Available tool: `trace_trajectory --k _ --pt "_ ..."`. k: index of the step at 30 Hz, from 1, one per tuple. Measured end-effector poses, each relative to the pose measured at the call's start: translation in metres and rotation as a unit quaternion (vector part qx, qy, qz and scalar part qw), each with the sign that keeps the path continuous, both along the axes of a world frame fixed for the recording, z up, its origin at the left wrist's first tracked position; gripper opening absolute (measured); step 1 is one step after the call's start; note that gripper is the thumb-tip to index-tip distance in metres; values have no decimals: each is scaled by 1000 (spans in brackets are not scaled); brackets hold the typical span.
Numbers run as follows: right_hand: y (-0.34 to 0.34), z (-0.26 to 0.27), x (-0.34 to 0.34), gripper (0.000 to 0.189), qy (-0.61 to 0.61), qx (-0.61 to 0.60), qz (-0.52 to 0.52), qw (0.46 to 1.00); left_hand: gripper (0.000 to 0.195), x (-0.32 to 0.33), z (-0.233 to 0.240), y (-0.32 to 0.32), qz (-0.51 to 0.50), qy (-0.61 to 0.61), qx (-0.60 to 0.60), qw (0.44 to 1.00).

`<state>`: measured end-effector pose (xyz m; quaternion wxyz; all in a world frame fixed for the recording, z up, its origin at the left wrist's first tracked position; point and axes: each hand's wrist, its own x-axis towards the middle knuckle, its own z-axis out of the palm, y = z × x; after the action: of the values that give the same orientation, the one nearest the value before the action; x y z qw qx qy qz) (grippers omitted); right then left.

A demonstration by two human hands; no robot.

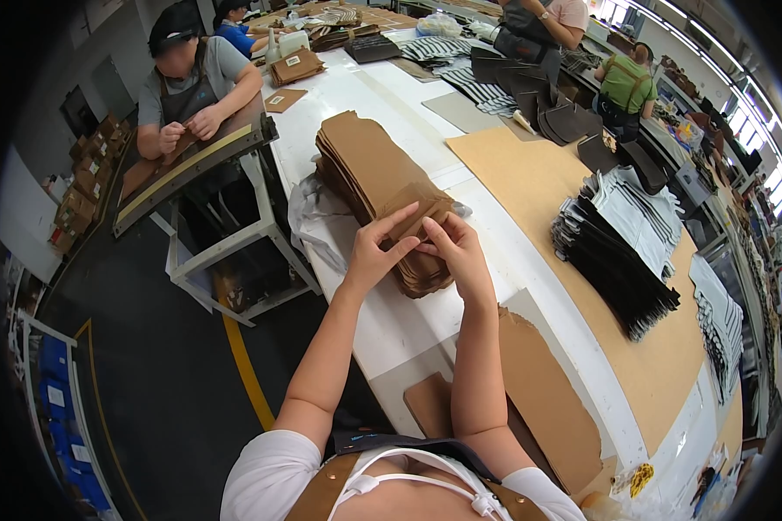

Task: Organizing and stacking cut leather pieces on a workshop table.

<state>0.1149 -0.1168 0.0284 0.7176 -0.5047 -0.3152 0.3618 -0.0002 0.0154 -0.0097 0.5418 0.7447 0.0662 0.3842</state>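
A tall stack of brown leather-like pieces [371,156] lies on the white table [391,329], with crumpled grey plastic [316,211] under its left side. Over the near end of the stack, my left hand [384,244] and my right hand [455,247] are close together. Both hold the edge of a thin, dark-brown sheet [420,202] between thumbs and fingers, its far part bent over the stack. How many layers are held cannot be told. Nearer my body, beside my right forearm, lie a long brown piece [547,397] and a smaller brown piece [430,400].
A co-worker [199,91] handles brown material at a side stand [195,176] on the left. Right of the stack, tan board [632,338] bears a pile of black and striped pieces [616,260]. Dark curved pieces [564,120] lie farther back. Two small cards on brown pieces bear writing.
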Motion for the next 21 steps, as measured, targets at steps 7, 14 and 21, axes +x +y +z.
trace_trajectory --k 7,14,21 --pt "0 -5 4 31 -3 8 17 1000 46 -2 2 -2 15 17 18 1000" --pt "1 -6 3 33 -4 14 21 1000 34 5 4 -5 105 -21 19 994" --pt "1 -9 5 32 -2 21 25 999 35 -3 -3 2 30 1 3 1000"
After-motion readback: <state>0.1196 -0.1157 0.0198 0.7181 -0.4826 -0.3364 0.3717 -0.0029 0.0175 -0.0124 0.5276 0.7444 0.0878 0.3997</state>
